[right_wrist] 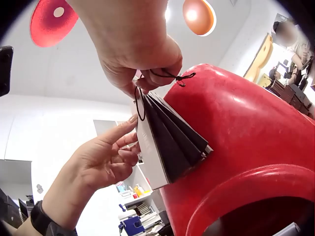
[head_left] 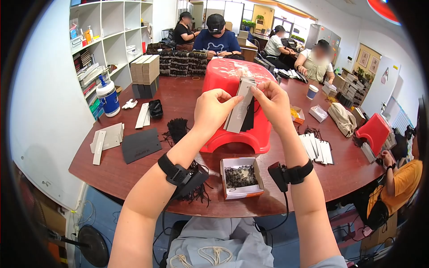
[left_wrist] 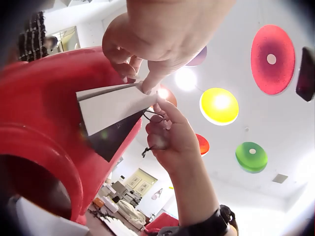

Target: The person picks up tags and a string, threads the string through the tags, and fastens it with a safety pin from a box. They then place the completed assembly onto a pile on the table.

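Both hands are raised in front of an upturned red plastic stool (head_left: 213,136). My left hand (head_left: 212,108) pinches a fanned bundle of long grey and black card tags (head_left: 237,112) near its upper end, thumb on the front grey tag. Opposite it, my right hand (head_left: 273,103) has thumb and fingertips at the holed top of the bundle. It pinches a thin black cord (right_wrist: 170,75) there; a loop hangs over the tags and a knotted end sticks out past the fingers. Pale print runs along the front tag. Fingers partly hide the hole.
An open box (head_left: 242,194) of small black pieces stands below the hands. Black cords (head_left: 178,129), a dark card sheet (head_left: 141,145) and grey cards (head_left: 108,136) lie left. White tags (head_left: 316,148) lie right. A blue-white jug (head_left: 107,98) stands far left; other people sit around the table.
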The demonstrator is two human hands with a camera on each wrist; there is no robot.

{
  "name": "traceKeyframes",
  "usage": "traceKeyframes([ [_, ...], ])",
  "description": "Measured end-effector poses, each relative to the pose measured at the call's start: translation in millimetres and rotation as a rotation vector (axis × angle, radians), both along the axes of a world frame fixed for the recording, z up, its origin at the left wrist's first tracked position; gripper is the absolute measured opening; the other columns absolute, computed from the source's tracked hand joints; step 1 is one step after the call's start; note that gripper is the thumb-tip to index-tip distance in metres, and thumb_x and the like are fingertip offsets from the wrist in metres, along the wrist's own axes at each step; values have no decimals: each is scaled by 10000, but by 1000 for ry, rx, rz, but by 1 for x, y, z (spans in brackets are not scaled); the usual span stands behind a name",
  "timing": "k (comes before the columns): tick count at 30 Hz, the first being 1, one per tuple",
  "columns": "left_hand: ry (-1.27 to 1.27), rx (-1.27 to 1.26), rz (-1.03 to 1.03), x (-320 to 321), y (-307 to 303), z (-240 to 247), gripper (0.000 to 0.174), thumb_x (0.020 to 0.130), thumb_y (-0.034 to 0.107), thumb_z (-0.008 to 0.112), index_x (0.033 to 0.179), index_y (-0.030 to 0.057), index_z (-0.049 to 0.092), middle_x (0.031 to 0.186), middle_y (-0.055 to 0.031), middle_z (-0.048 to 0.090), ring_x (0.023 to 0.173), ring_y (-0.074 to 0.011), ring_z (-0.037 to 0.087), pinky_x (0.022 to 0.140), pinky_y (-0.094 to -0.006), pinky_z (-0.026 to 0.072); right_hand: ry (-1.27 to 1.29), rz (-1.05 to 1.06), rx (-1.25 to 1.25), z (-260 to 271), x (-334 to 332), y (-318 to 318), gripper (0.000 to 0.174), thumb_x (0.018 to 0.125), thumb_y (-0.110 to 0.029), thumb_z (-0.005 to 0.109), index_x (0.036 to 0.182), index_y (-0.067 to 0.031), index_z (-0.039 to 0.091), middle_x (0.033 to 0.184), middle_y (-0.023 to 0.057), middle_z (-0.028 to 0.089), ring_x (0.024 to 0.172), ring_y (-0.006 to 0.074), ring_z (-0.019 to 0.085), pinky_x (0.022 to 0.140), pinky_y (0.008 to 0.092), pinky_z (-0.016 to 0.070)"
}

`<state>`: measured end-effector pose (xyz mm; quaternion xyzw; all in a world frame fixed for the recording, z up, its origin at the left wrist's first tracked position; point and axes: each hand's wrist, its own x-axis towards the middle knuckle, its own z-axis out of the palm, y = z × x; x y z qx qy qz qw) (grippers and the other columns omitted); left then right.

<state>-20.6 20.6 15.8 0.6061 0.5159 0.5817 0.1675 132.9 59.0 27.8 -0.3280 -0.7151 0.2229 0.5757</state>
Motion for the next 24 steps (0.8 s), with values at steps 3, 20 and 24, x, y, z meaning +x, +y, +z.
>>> traceKeyframes([
  [3, 5, 25, -29, 0, 1, -1, 286, 680, 265, 676, 641, -3, 583, 564, -18, 551, 527, -59, 474, 497, -216, 385, -4, -8, 22, -1, 1, 2, 196, 740, -197, 615, 722, -21, 529, 529, -13, 509, 477, 32, 428, 449, 191, 346],
  [20, -93, -57, -113, 6, 13, -5, 387, 709, 350, 618, 577, -14, 597, 501, -60, 554, 459, -89, 502, 442, -245, 379, 181, -91, 311, 15, -19, -7, 133, 748, -108, 609, 703, -7, 534, 603, 27, 560, 509, 57, 488, 476, 200, 391],
  [24, -119, -38, -130, 5, 15, -7, 402, 706, 354, 619, 544, -13, 584, 470, -48, 533, 440, -83, 486, 432, -246, 371, -8, -361, 557, 4, -19, 0, 115, 730, -82, 608, 697, -22, 515, 605, 55, 541, 507, 139, 514, 474, 241, 400],
])
